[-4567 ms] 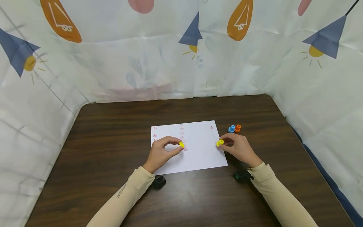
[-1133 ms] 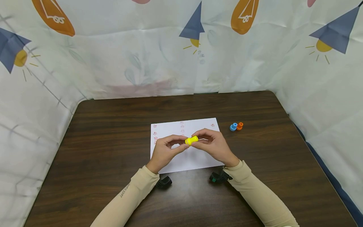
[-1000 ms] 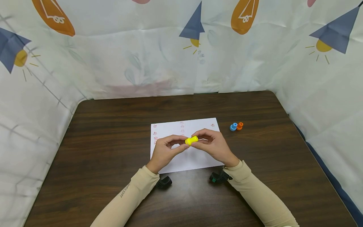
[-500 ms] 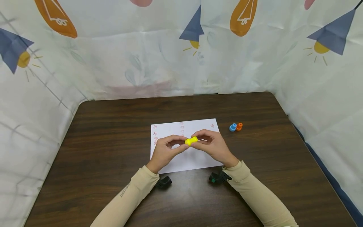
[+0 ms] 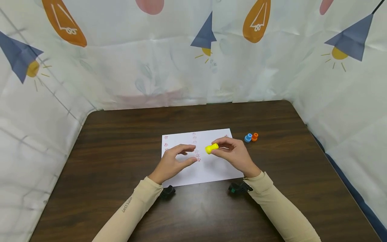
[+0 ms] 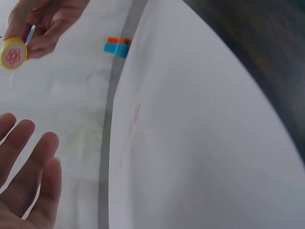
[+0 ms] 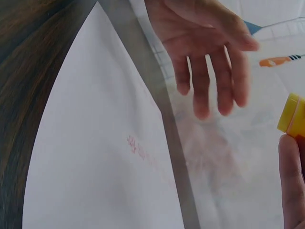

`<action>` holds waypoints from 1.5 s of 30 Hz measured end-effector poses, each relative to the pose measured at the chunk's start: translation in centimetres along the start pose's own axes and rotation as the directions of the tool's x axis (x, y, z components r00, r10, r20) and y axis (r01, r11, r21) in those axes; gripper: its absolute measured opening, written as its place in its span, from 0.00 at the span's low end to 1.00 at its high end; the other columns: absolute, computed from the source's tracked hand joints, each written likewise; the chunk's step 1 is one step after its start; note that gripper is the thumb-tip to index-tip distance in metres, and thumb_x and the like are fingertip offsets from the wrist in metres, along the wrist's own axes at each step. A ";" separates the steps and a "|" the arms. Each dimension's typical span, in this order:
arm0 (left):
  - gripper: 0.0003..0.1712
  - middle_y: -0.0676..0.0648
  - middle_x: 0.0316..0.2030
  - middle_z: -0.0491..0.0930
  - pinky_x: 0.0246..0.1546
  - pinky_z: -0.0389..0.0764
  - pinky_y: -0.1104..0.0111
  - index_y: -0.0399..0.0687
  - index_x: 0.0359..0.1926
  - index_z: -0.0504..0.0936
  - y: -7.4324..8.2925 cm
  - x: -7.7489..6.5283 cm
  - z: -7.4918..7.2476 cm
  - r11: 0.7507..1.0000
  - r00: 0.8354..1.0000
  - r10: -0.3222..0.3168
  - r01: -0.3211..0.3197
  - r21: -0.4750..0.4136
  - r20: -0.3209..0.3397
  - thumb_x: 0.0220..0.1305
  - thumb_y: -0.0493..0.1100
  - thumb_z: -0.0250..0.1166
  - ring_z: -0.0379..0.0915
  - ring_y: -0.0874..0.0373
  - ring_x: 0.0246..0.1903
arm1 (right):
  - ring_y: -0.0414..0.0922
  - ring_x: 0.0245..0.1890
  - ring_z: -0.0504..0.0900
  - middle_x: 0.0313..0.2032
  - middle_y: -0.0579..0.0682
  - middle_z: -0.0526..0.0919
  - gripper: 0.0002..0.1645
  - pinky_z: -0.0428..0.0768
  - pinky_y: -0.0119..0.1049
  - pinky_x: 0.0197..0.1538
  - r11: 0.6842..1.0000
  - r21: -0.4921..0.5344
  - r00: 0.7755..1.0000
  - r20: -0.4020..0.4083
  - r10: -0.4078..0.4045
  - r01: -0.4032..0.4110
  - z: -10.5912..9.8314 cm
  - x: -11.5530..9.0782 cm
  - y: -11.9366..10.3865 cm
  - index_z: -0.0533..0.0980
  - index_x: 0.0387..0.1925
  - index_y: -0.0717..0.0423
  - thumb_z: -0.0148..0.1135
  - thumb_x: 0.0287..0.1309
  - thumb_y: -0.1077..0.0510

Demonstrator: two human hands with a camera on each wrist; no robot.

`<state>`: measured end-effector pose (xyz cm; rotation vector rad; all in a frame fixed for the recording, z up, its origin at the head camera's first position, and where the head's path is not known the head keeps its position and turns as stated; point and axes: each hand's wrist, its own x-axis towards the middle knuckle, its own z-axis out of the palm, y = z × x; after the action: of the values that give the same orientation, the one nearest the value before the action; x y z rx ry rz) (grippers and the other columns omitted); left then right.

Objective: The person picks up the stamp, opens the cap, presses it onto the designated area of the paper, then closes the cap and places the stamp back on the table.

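Observation:
My right hand (image 5: 237, 156) pinches a small yellow stamp (image 5: 211, 148) by its narrow end, above the white paper (image 5: 216, 169). Its wide end points left; in the left wrist view that end of the stamp (image 6: 13, 55) carries a red flower on a round face, rimmed in yellow. A seam runs round the stamp (image 7: 291, 113) in the right wrist view. My left hand (image 5: 172, 164) hovers over the paper's left part, thumb and fingers spread apart with nothing between them. Rows of red flower prints mark the paper, partly hidden by my hands.
A blue stamp (image 5: 248, 137) and an orange stamp (image 5: 255, 136) stand side by side on the dark wooden table (image 5: 127, 134), just right of the paper. Behind the table hangs a printed white curtain (image 5: 175, 67).
Earlier my left hand held a yellow cap apart from the stamp; then both hands met on the yellow piece. Now the left hand has let go and my right hand has drawn the stamp rightward.

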<state>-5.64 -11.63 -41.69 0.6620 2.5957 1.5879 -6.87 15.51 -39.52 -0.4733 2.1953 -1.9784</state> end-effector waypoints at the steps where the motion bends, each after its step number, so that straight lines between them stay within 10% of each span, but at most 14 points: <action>1: 0.26 0.47 0.58 0.86 0.58 0.85 0.50 0.51 0.61 0.83 0.0 -0.1 -0.3 0.999 1.000 -0.002 0.002 0.051 -0.003 0.64 0.51 0.75 0.84 0.47 0.56 | 0.42 0.44 0.88 0.49 0.58 0.85 0.20 0.89 0.34 0.53 1.000 -0.002 1.000 -0.004 0.001 -0.001 -0.3 0.0 0.1 0.82 0.51 0.69 0.75 0.59 0.63; 12: 0.45 0.46 0.74 0.70 0.73 0.69 0.39 0.51 0.76 0.66 -1.0 -1.6 -3.0 0.921 1.000 -0.020 0.024 0.388 -0.015 0.64 0.60 0.72 0.62 0.43 0.77 | 0.37 0.42 0.90 0.49 0.42 0.87 0.23 0.89 0.30 0.49 0.997 -0.054 0.996 -0.072 0.052 -0.056 -3.5 -1.1 0.8 0.81 0.54 0.67 0.75 0.59 0.60; 24: 0.64 0.39 0.83 0.49 0.76 0.55 0.37 0.48 0.83 0.49 -1.7 -2.8 -5.0 0.717 0.985 -0.132 0.018 0.696 0.111 0.60 0.76 0.66 0.38 0.33 0.83 | 0.37 0.41 0.91 0.44 0.37 0.88 0.26 0.89 0.29 0.49 0.995 -0.079 0.987 -0.150 0.048 -0.060 -7.9 -2.6 1.7 0.80 0.55 0.71 0.76 0.58 0.61; 45: 0.68 0.35 0.82 0.51 0.76 0.54 0.32 0.38 0.81 0.53 -2.6 -3.5 -6.8 0.651 0.946 -0.288 0.079 0.755 0.149 0.56 0.77 0.68 0.43 0.33 0.82 | 0.29 0.38 0.87 0.42 0.29 0.86 0.19 0.85 0.19 0.43 0.927 -0.369 0.958 -0.282 -0.043 -0.067 -14.0 -3.5 3.0 0.84 0.50 0.61 0.75 0.60 0.56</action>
<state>-4.99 -19.67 -41.32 0.5288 2.9091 0.2745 -8.37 30.09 -41.16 -0.2220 2.7692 -1.7070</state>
